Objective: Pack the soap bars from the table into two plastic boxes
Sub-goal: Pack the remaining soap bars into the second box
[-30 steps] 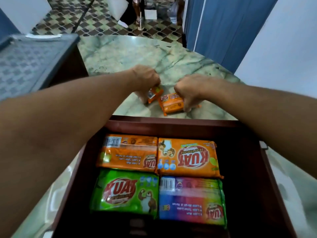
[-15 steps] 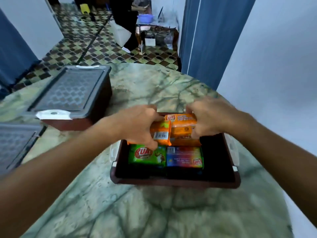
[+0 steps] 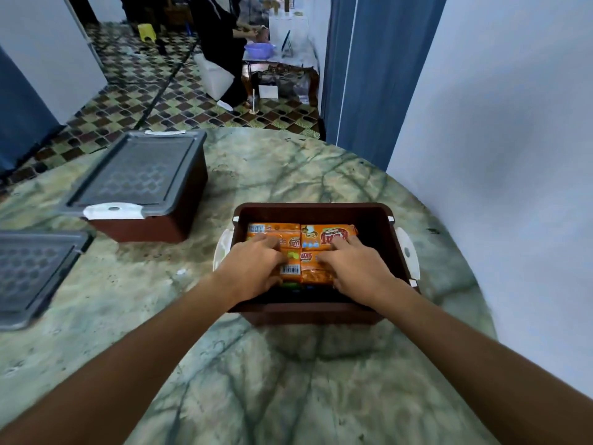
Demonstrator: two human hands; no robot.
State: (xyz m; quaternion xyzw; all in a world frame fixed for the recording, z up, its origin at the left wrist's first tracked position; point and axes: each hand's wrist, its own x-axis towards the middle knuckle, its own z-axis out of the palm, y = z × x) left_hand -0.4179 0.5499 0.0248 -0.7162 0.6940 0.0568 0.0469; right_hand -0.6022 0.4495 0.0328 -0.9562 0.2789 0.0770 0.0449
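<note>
In the open box (image 3: 313, 211), both hands pressed orange soap bars down: left hand (image 3: 256, 268) on one (image 3: 290, 271), right hand (image 3: 353, 268) on its neighbour (image 3: 316, 271). Palms flat, fingers loosely spread, not gripping. Letting go and lidding seemed next

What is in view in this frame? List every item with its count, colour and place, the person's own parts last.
open brown plastic box: 1, dark brown with white side latches, table centre.
orange wrapped soap bars: at least 4, orange, inside the open box; green and blue wrappers peek out beneath them.
closed brown plastic box with grey lid: 1, brown and grey, table left rear.
loose grey plastic lid: 1, grey, far left table edge.
green marbled round table: 1, green-grey, under everything.
blue curtain: 1, blue, behind the table on the right.
purple basin: 1, purple, background room.
left hand: 1, on the near-left soap bar.
right hand: 1, on the near-right soap bar.
</note>
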